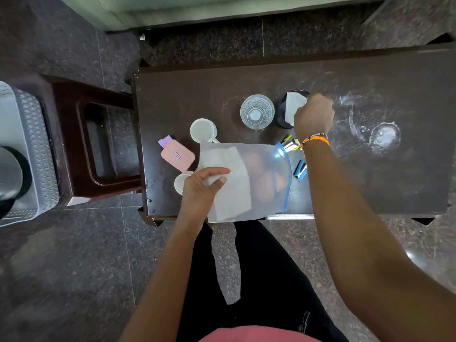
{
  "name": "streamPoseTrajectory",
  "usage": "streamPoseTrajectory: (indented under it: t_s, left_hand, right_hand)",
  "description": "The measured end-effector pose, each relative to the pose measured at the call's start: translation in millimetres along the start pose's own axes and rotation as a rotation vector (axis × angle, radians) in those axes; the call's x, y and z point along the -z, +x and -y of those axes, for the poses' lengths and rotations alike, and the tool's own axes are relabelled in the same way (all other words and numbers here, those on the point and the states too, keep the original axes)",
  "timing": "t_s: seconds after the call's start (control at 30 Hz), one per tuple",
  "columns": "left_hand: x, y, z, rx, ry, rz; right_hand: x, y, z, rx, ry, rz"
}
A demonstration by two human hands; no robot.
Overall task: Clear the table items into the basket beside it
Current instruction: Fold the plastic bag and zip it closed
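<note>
While the left hand (204, 183) pinches the near-left corner of a translucent zip bag (243, 180) between thumb and fingers, the right hand (313, 114) is closed around a white paper (294, 104) that stands in a dark cup (291, 108) farther back on the dark table (370, 181). Places below are given relative to the zip bag, which lies at the table's near edge and overhangs it slightly; its blue closure strip faces right, and rounded orange shapes show dimly through the plastic, their identity not determinable. Just left of the bag, a pink container (177, 155) with a lilac cap sits at the table's left edge. Behind the bag's left corner stands a white cup (203, 130), its handle touching or passing under the bag. A second white cup (182, 182) sits at the bag's near-left, partly hidden by the left hand. Behind the bag stands a clear glass (257, 111), just beside the dark cup. Off the bag's right edge lie yellow-and-silver clips (290, 144), partly covered by the right wrist, and a blue stapler-like item (299, 170) beside the forearm. The right forearm crosses above these small items and screens part of the table. Well to the left of the bag, beyond a brown stool (98, 144), stands the grey perforated basket (37, 154) on the floor, a dark round object (12, 174) inside it.
</note>
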State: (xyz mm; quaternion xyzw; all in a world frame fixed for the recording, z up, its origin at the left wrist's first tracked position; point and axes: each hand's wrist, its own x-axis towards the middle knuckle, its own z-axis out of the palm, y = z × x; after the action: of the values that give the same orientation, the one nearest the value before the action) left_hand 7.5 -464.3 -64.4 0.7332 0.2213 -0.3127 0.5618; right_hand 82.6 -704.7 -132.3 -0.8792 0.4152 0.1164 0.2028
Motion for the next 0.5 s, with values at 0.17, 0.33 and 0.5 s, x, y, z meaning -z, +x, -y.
streamPoseTrajectory:
  t_s: [0.17,0.33,0.5]
  left_hand:
    - [-0.4,2.9,1.1,-0.020,0.054,0.007]
    - [-1.4,3.8,3.5,-0.038,0.080,0.017]
    - [-4.2,6.9,2.0,-0.038,0.058,0.028]
  right_hand:
    - [-1.8,6.7,-0.8,0.003,-0.116,0.044]
    - [-5.2,18.2,7.3,0.096,-0.161,0.150]
    - [-8.5,16.0,7.0,0.092,-0.003,0.194]
